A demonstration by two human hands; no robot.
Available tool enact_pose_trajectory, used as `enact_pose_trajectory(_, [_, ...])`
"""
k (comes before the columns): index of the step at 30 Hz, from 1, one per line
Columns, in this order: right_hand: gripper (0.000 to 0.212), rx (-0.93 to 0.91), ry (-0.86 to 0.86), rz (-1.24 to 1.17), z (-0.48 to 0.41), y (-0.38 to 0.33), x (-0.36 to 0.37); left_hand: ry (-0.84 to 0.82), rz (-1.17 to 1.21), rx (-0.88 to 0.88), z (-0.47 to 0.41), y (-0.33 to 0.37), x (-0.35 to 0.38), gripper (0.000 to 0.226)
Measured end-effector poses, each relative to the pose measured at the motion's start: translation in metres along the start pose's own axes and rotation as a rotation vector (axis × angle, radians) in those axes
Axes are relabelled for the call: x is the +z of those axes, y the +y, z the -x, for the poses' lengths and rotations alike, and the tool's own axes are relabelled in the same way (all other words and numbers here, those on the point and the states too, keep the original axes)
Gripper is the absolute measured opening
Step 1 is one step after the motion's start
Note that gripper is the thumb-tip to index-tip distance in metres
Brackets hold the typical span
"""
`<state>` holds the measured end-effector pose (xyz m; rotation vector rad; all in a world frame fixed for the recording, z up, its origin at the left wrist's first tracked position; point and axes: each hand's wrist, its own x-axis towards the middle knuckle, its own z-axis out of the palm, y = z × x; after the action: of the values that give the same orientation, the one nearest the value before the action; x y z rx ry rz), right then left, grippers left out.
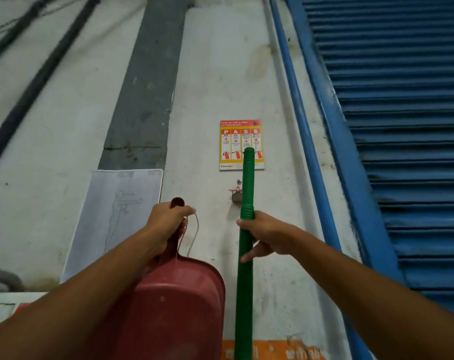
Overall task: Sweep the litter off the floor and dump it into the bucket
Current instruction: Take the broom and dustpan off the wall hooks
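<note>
Whitewashed wall [207, 74] fills the view, so floor, litter and bucket all lie out of frame, presumably below. Nearest to that work is the green broom handle [248, 178]: it stands almost upright, its long axis running from the bottom edge up past a fire-extinguisher poster [241, 136], with the brush end hidden below. The right hand [267, 237] has its fingers curled round the handle partway up. Just beside it, the left hand [166, 222] grips the stem of the red dustpan [179, 307], whose pan hangs downward; a white cord [194, 235] loops off the stem. Both tools are held high, so I judge they must be lowered first, brush leading. A blue shutter [402, 126] stands to the right.
</note>
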<state>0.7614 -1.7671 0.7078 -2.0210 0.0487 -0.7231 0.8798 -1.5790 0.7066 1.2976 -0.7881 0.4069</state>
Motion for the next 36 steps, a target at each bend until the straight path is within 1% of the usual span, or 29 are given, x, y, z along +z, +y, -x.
enact_pose_trajectory(2, [0.037, 0.060, -0.082, -0.119, 0.013, 0.002, 0.010, 0.017, 0.016, -0.010, 0.009, -0.001, -0.002, 0.019])
enact_pose_trajectory(4, [0.038, 0.148, -0.156, -0.183, 0.019, 0.010, 0.021, 0.023, 0.006, -0.038, 0.022, -0.007, -0.005, 0.021])
enact_pose_trajectory(8, [0.037, 0.356, -0.324, -0.428, 0.035, 0.031, 0.040, 0.010, -0.069, -0.142, 0.056, -0.023, -0.024, 0.025])
enact_pose_trajectory(10, [0.046, 0.401, -0.380, -0.541, 0.049, 0.039, 0.046, 0.003, -0.095, -0.176, 0.079, -0.026, -0.037, 0.024])
enact_pose_trajectory(12, [0.056, 0.458, -0.391, -0.611, 0.069, 0.048, 0.054, 0.010, -0.096, -0.200, 0.108, -0.027, -0.051, 0.027])
enact_pose_trajectory(14, [0.056, 0.541, -0.381, -0.644, 0.095, 0.057, 0.068, 0.028, -0.066, -0.239, 0.141, -0.028, -0.066, 0.038])
enact_pose_trajectory(16, [0.059, 0.623, -0.363, -0.641, 0.128, 0.065, 0.086, 0.024, -0.010, -0.318, 0.179, -0.031, -0.085, 0.059])
enact_pose_trajectory(18, [0.059, 0.663, -0.320, -0.607, 0.165, 0.073, 0.105, 0.022, 0.048, -0.417, 0.219, -0.039, -0.106, 0.078])
enact_pose_trajectory(19, [0.056, 0.675, -0.301, -0.579, 0.186, 0.078, 0.116, 0.037, 0.074, -0.455, 0.241, -0.044, -0.117, 0.083])
enact_pose_trajectory(20, [0.053, 0.694, -0.285, -0.550, 0.207, 0.085, 0.128, 0.060, 0.094, -0.489, 0.263, -0.050, -0.128, 0.082])
enact_pose_trajectory(22, [0.048, 0.744, -0.275, -0.527, 0.252, 0.101, 0.149, 0.107, 0.091, -0.563, 0.308, -0.065, -0.154, 0.074])
enact_pose_trajectory(25, [0.029, 0.851, -0.350, -0.524, 0.322, 0.118, 0.173, 0.160, 0.109, -0.739, 0.381, -0.087, -0.193, 0.068])
enact_pose_trajectory(27, [0.021, 0.929, -0.417, -0.524, 0.368, 0.130, 0.188, 0.176, 0.120, -0.868, 0.432, -0.101, -0.220, 0.065])
enact_pose_trajectory(28, [0.029, 0.941, -0.459, -0.549, 0.386, 0.137, 0.193, 0.173, 0.104, -0.920, 0.456, -0.109, -0.232, 0.063])
enact_pose_trajectory(30, [0.060, 0.997, -0.467, -0.589, 0.422, 0.155, 0.207, 0.177, 0.019, -1.018, 0.508, -0.125, -0.254, 0.054])
enact_pose_trajectory(31, [0.062, 1.035, -0.464, -0.588, 0.440, 0.163, 0.214, 0.172, -0.034, -1.064, 0.533, -0.129, -0.261, 0.049])
enact_pose_trajectory(33, [0.039, 1.120, -0.437, -0.608, 0.478, 0.172, 0.231, 0.156, -0.158, -1.137, 0.584, -0.129, -0.276, 0.037])
enact_pose_trajectory(34, [0.031, 1.169, -0.409, -0.644, 0.496, 0.178, 0.238, 0.135, -0.223, -1.163, 0.607, -0.124, -0.280, 0.030])
enact_pose_trajectory(35, [0.031, 1.221, -0.377, -0.682, 0.514, 0.187, 0.245, 0.115, -0.273, -1.167, 0.628, -0.122, -0.285, 0.024])
enact_pose_trajectory(36, [0.040, 1.267, -0.366, -0.722, 0.534, 0.197, 0.251, 0.084, -0.314, -1.167, 0.650, -0.115, -0.288, 0.017])
